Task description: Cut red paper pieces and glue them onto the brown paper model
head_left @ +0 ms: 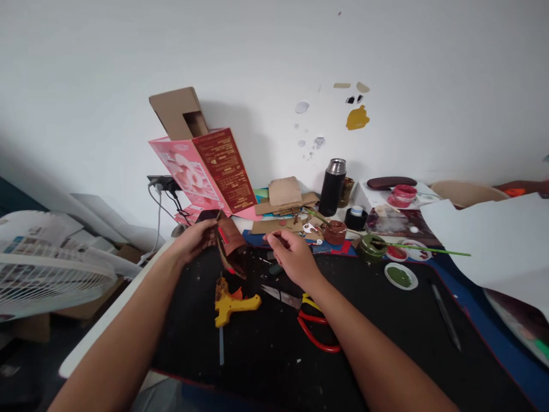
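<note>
Head view. The left hand grips a brown curved piece at its left edge, fingers closed on it; the piece stands tilted over the far left part of a black mat, with a red patch showing along its inner side. Whether its lower end touches the mat cannot be told. The right hand is to the right of the piece and apart from it, fingers curled and fingertips drawn together; whether anything small lies between them cannot be told. Nearer the person, a yellow glue gun lies on the mat with a glue stick projecting from its rear. Scissors with red and yellow handles lie to its right, blades open, partly hidden by the right forearm. Farther right are a green paint jar with a green-handled brush across it, a dish of green paint and a dark pen. Behind the hands, cut cardboard and a black flask stand toward the wall; a pink-and-red box leans at left.
</note>
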Tool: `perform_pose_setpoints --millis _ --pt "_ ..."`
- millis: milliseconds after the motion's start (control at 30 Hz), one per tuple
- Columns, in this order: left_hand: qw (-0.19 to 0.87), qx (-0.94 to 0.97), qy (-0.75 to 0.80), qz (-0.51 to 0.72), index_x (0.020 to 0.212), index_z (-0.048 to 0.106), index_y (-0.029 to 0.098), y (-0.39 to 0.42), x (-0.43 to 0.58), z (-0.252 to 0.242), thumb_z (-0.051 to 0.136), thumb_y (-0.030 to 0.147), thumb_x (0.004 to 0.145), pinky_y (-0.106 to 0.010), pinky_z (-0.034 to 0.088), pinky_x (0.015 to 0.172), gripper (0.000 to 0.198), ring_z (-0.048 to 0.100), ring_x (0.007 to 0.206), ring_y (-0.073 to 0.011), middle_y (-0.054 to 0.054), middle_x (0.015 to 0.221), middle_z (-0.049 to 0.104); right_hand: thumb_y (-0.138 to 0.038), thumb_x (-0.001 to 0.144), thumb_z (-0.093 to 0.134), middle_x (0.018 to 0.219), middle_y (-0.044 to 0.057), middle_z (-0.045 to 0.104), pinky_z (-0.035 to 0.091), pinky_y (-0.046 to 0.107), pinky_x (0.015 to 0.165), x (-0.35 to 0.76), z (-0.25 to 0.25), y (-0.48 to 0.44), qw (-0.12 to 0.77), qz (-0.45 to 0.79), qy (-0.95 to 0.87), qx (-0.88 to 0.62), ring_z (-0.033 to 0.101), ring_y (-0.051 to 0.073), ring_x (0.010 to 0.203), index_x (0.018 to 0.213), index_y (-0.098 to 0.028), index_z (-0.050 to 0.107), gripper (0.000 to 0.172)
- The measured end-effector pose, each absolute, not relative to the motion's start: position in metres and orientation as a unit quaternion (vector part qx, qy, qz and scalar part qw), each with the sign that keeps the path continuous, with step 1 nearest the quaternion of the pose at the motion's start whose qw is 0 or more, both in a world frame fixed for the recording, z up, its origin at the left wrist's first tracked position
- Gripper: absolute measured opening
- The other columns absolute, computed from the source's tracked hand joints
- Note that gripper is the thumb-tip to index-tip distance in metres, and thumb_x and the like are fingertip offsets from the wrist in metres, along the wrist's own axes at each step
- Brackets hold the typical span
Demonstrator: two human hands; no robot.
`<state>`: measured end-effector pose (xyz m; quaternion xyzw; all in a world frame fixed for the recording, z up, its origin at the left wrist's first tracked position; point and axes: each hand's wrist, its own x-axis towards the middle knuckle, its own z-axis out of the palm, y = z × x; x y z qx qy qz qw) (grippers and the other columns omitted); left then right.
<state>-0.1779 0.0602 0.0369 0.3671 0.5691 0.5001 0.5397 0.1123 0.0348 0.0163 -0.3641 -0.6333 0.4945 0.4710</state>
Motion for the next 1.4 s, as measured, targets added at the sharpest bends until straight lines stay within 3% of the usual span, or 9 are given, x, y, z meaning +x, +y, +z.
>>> perform_pose_setpoints --millis 333,533,667,900,1167,1267,1400 --pt "0.562 0.464 0.569 0.381 0.075 0.066 0.017 0.113 -0.152 0.031 0.077 0.022 0.075 -0.025 0.046 0.051 0.012 0.052 0.049 -0.0128 0.000 0.060 0.060 -0.047 0.101 0.059 0.069 0.000 0.063 0.045 0.029 0.062 0.115 0.020 0.036 0.467 0.466 -0.655 -0.370 0.063 0.020 0.069 0.100 -0.020 0.074 0.031" --pt "0.542 0.495 0.588 0.339 0.080 0.071 0.016 0.127 -0.151 0.028 0.078 0.025 0.071 -0.025 0.046 0.052 0.015 0.054 0.053 -0.0139 -0.001 0.062 0.062 -0.041 0.102 0.058 0.078 0.003 0.071 0.047 0.029 0.068 0.119 0.023 0.038 0.466 0.454 -0.657 -0.380 0.068 0.020 0.076 0.100 -0.020 0.074 0.027" --pt "0.516 0.510 0.610 0.317 0.090 0.077 0.017 0.131 -0.154 0.032 0.080 0.025 0.066 -0.024 0.048 0.054 0.025 0.058 0.059 -0.0138 -0.003 0.077 0.072 -0.037 0.102 0.061 0.090 0.004 0.078 0.047 0.029 0.072 0.118 0.020 0.039 0.473 0.430 -0.666 -0.384 0.070 0.020 0.081 0.098 -0.020 0.074 0.023" --pt "0.477 0.525 0.645 0.286 0.087 0.080 0.019 0.137 -0.148 0.034 0.074 0.027 0.068 -0.024 0.050 0.058 0.022 0.064 0.072 -0.0169 -0.004 0.090 0.078 -0.035 0.103 0.061 0.091 0.005 0.079 0.047 0.029 0.072 0.116 0.016 0.039 0.467 0.411 -0.683 -0.383 0.072 0.020 0.081 0.098 -0.019 0.076 0.022" --pt "0.440 0.535 0.651 0.310 0.121 0.074 0.016 0.125 -0.155 0.024 0.069 0.031 0.076 -0.027 0.056 0.070 0.047 0.071 0.083 -0.0184 -0.012 0.116 0.079 -0.037 0.103 0.060 0.093 0.005 0.080 0.048 0.030 0.073 0.117 0.015 0.040 0.470 0.406 -0.683 -0.385 0.073 0.021 0.083 0.099 -0.020 0.076 0.023" --pt "0.418 0.546 0.650 0.324 0.128 0.068 0.018 0.107 -0.165 0.030 0.068 0.039 0.080 -0.034 0.060 0.084 0.052 0.074 0.095 -0.0220 -0.012 0.124 0.077 -0.037 0.103 0.060 0.091 0.004 0.080 0.048 0.029 0.072 0.117 0.016 0.040 0.479 0.402 -0.681 -0.381 0.072 0.020 0.081 0.099 -0.020 0.076 0.023" --pt "0.327 0.605 0.665 0.291 0.135 0.065 0.021 0.072 -0.176 0.040 0.069 0.062 0.082 -0.041 0.058 0.097 0.067 0.073 0.112 -0.0309 -0.010 0.128 0.075 -0.035 0.103 0.060 0.089 0.003 0.079 0.048 0.029 0.072 0.118 0.017 0.040 0.484 0.404 -0.679 -0.377 0.071 0.019 0.081 0.097 -0.020 0.076 0.022"
